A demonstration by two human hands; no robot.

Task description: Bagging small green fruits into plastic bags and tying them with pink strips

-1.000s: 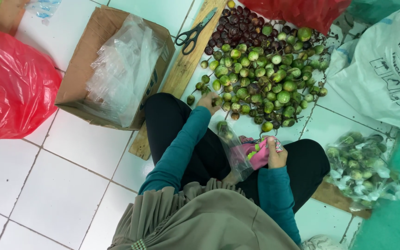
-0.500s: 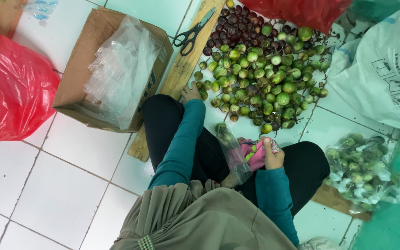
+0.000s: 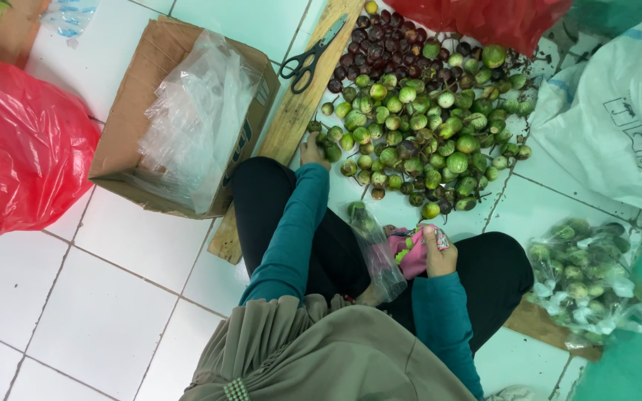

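Clear plastic bag (image 3: 377, 249) with a few green fruits lies on lap, mouth held in right hand (image 3: 436, 249), grip closed on it (pink item also there). Left hand (image 3: 312, 151), fingers closing on fruit at edge of fruit pile (image 3: 417, 111) on floor; scissors (image 3: 312, 56) on plank beyond.

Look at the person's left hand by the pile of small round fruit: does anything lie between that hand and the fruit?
Nothing visible does. The left hand already rests at the near edge of the fruit pile, beside the wooden board. The scissors lie farther up the board, out of the way.
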